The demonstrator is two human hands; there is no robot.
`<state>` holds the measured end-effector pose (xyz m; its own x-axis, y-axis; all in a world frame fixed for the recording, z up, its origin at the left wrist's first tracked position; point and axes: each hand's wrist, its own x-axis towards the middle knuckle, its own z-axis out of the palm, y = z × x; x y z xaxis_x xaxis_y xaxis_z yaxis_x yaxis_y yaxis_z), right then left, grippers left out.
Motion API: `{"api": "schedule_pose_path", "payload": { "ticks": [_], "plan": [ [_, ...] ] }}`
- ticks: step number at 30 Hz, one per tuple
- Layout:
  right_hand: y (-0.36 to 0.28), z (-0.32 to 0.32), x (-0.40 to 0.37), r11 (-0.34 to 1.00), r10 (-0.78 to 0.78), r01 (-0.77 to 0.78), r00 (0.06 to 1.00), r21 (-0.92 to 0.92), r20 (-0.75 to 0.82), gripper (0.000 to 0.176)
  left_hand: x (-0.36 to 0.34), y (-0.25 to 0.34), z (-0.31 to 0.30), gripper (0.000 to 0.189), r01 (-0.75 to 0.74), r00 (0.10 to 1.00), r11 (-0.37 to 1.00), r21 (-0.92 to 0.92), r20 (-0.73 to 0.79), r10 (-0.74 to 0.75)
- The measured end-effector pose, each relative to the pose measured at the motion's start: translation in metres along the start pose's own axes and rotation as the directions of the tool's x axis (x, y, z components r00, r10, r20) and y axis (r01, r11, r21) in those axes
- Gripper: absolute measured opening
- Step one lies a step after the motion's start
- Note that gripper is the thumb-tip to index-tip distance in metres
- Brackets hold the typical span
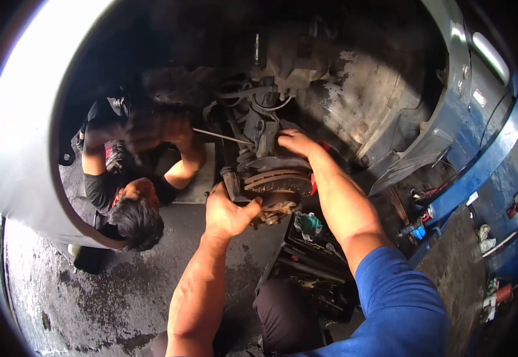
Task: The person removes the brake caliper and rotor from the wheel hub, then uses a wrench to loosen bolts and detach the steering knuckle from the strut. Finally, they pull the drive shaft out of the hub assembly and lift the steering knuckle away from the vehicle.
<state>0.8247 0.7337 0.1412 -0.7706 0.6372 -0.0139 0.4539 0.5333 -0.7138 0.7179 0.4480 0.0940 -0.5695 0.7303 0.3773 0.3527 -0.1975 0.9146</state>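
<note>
At a car's open wheel arch, my left hand (229, 213) is closed around a dark metal piece (231, 182) at the left side of the rusty brake disc (278, 178). Its thumb reaches right toward the hub (280, 205); the other fingers are partly hidden. My right hand (297, 143) curls its fingers against the right side of the steering knuckle (266, 138), above the disc. A co-worker's hands (164, 128), blurred, hold a long thin metal bar (220, 135) whose tip meets the knuckle from the left. Something red (313, 184) shows behind my right forearm.
The co-worker (137, 208) is low on the left, beneath the fender (30, 137). A black tool tray (283, 253) with tools and a green-lined container (308, 226) stands below the disc. A blue beam (479, 157) runs along the right. Grey floor (116, 297) lies lower left.
</note>
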Motion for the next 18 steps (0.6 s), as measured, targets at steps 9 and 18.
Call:
{"api": "schedule_pose_path", "payload": {
  "ticks": [9,18],
  "plan": [
    [-0.003,-0.004,0.0,0.979,-0.009,-0.021,0.989,0.201,0.148,0.037,-0.002,-0.007,-0.001,0.049,0.013,0.999,0.997,0.082,0.034,-0.016],
    [0.009,0.007,-0.005,0.937,-0.248,0.225,0.967,0.267,0.053,0.032,0.0,-0.006,-0.001,0.054,0.046,0.998,0.999,0.0,0.048,-0.046]
  ]
}}
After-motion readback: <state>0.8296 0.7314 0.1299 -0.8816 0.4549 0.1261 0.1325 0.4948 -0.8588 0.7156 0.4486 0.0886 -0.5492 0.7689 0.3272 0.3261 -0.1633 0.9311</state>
